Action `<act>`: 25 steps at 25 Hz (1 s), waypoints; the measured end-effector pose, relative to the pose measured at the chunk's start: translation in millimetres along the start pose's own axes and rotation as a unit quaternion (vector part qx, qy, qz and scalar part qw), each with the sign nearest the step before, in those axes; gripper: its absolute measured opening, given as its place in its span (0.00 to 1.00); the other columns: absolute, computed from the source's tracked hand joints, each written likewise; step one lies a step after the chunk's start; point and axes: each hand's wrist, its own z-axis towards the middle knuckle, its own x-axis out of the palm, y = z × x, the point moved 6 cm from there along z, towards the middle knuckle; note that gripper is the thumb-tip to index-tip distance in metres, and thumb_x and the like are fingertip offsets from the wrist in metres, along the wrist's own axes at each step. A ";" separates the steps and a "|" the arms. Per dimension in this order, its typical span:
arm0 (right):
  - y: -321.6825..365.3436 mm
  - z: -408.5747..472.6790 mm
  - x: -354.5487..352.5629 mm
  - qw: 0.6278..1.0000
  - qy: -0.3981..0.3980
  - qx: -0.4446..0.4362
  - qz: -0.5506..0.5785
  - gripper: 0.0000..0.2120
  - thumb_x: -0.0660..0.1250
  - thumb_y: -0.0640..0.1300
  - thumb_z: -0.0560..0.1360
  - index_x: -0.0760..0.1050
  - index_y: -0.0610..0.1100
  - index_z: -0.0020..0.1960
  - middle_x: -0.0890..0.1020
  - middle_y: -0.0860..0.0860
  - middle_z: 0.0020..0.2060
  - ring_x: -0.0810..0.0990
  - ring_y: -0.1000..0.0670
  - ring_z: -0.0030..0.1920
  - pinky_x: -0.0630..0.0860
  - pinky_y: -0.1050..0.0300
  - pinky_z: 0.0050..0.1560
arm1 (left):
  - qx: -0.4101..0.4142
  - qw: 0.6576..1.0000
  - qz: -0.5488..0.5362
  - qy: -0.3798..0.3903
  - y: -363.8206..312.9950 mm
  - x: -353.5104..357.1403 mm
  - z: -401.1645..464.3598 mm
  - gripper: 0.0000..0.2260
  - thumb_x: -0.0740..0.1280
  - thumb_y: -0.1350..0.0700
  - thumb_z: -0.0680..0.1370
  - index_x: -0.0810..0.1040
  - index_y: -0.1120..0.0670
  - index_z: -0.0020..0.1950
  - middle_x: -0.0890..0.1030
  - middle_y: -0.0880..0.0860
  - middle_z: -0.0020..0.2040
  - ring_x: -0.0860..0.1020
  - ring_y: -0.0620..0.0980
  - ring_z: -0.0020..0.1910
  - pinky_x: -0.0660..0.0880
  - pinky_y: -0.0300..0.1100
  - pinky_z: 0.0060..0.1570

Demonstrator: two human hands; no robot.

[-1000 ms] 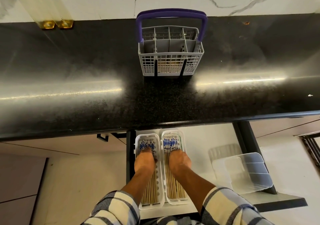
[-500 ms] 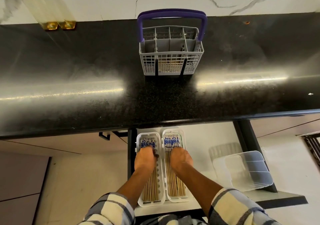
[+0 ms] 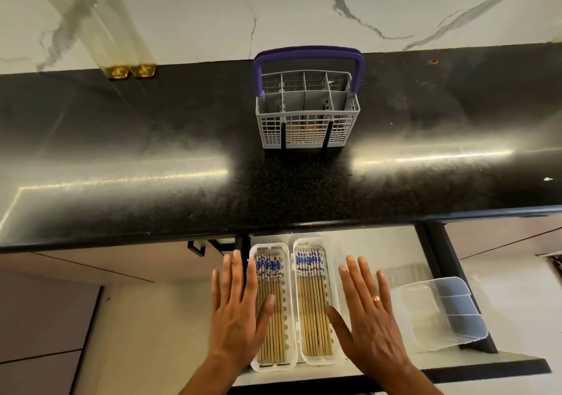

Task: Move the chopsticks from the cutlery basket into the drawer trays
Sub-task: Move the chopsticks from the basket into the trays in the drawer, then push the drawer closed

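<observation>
A grey cutlery basket (image 3: 307, 121) with a purple handle stands on the black counter; I see no chopsticks standing in it. Below, in the open drawer (image 3: 365, 242), two white trays lie side by side. The left tray (image 3: 269, 247) and the right tray (image 3: 310, 241) each hold several wooden chopsticks (image 3: 313, 312) with blue-patterned tops. My left hand (image 3: 240, 312) is flat and open at the left tray's outer edge, thumb over the chopsticks. My right hand (image 3: 366, 312) is spread open beside the right tray, holding nothing.
A clear plastic container (image 3: 441, 312) sits at the drawer's right. The black counter edge (image 3: 273, 227) overhangs the drawer's back. Two tall glass bottles (image 3: 130, 69) stand at the counter's back left against the marble wall.
Both hands have lifted off the chopsticks and moved apart to the trays' outer sides, fingers spread. The view has risen and drawn closer.
</observation>
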 end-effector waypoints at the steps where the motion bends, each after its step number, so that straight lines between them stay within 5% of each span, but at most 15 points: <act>1: -3.4 -7.2 5.0 1.000 0.011 0.003 -0.019 0.36 0.57 0.60 0.78 0.55 0.40 0.79 0.53 0.44 0.80 0.49 0.43 0.79 0.45 0.42 0.78 | 0.001 1.000 0.009 0.012 -2.3 1.3 -7.4 0.32 0.48 0.40 0.81 0.52 0.59 0.80 0.49 0.60 0.81 0.48 0.59 0.80 0.48 0.58 0.76; 13: -21.8 -3.4 11.3 0.998 0.029 0.027 -0.050 0.35 0.49 0.63 0.80 0.54 0.41 0.79 0.53 0.44 0.79 0.47 0.45 0.80 0.41 0.44 0.78 | 0.014 0.999 0.032 0.037 -19.3 8.1 -14.5 0.32 0.47 0.40 0.82 0.49 0.59 0.80 0.48 0.59 0.81 0.48 0.58 0.80 0.44 0.56 0.77; 25: -30.7 -53.5 45.4 0.991 0.110 0.006 -0.071 0.37 0.47 0.64 0.80 0.54 0.39 0.78 0.55 0.43 0.79 0.51 0.45 0.79 0.48 0.41 0.76 | -0.009 0.990 0.055 0.127 -5.7 49.2 -65.6 0.32 0.45 0.40 0.82 0.51 0.59 0.80 0.49 0.58 0.81 0.49 0.55 0.80 0.45 0.55 0.75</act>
